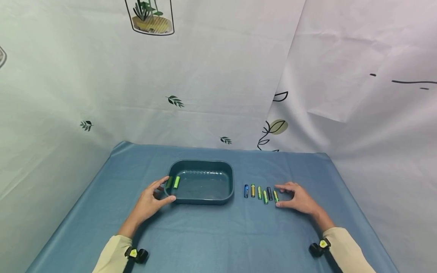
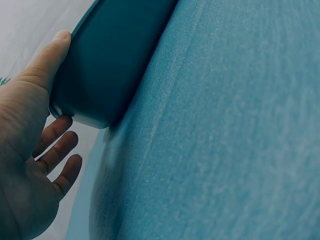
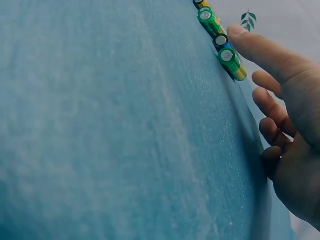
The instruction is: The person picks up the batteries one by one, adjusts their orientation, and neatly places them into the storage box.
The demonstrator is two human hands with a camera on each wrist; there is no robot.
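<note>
A dark teal rectangular dish stands left of centre on the cloth. My left hand holds its near left corner, thumb on the front rim and forefinger at the left side; the other fingers hang free in the left wrist view. A bright green battery lies inside at the left end; the darker green shape beside it may be a reflection. Right of the dish, several batteries lie in a row. My right hand is at the row's right end, thumb and forefinger spread around the green-and-yellow battery, apparently without gripping it.
The row also holds a blue battery, a gold one, green ones and a dark one. A blue cloth covers the table. Pale printed curtains hang behind and at both sides.
</note>
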